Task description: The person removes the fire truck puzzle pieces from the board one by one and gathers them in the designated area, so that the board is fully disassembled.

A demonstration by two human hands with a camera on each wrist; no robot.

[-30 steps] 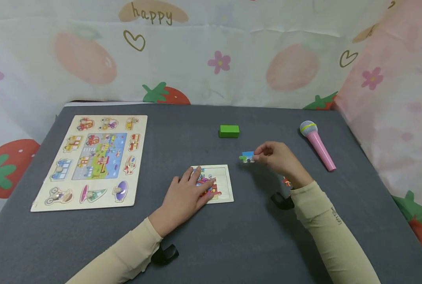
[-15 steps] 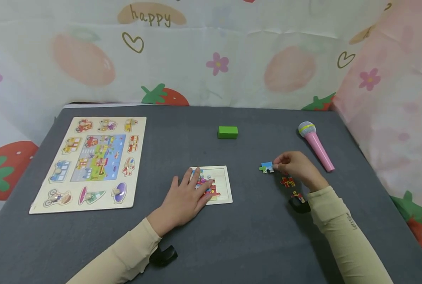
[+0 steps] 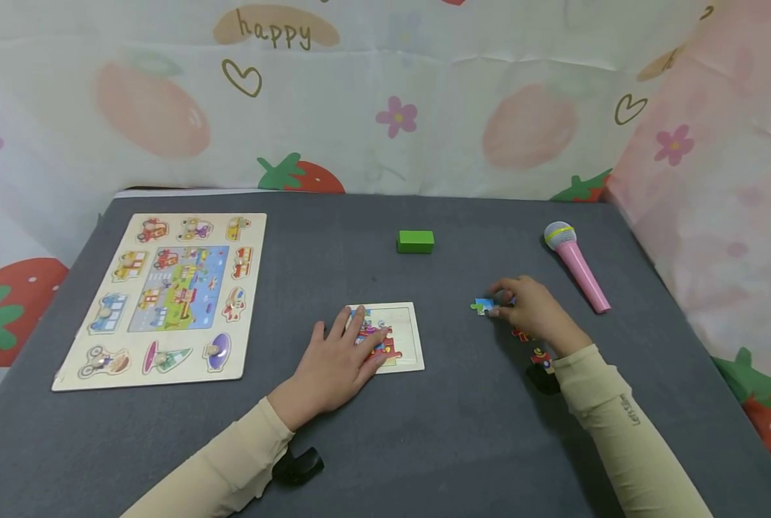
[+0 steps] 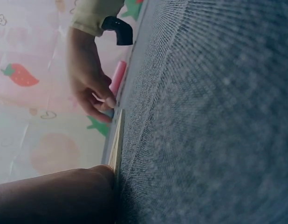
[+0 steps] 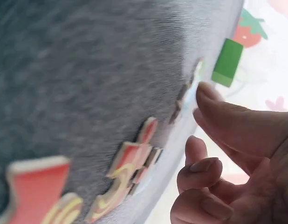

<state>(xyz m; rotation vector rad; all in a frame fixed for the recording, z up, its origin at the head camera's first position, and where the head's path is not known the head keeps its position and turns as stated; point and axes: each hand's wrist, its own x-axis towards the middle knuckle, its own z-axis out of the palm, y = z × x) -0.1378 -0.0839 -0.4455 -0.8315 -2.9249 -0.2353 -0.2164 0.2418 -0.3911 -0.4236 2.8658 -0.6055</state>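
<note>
My left hand (image 3: pixel 333 363) lies flat with spread fingers on a small wooden puzzle tray (image 3: pixel 413 338), partly covering the colourful pieces fitted in its left part. Right of the tray, a blue and green jigsaw piece (image 3: pixel 481 307) lies on the cloth. My right hand (image 3: pixel 533 313) is over the cloth beside it, thumb and forefinger parted, the thumb tip right at the piece's edge. In the right wrist view the thumb overlaps the blue piece (image 5: pixel 187 100), and the other fingers are loosely bent. Red and yellow jigsaw pieces (image 5: pixel 123 175) lie near this hand, partly under it in the head view.
A large wooden peg puzzle board (image 3: pixel 248 345) with vehicle shapes lies at the left. Behind the tray is a green block (image 3: pixel 415 242). A pink toy microphone (image 3: pixel 582 275) lies at the right. The grey cloth-covered table (image 3: pixel 385 446) ends at a printed curtain.
My right hand has carried the blue piece rightward and down toward the red pieces, and its fingers have now parted from it. The left hand stays on the tray.
</note>
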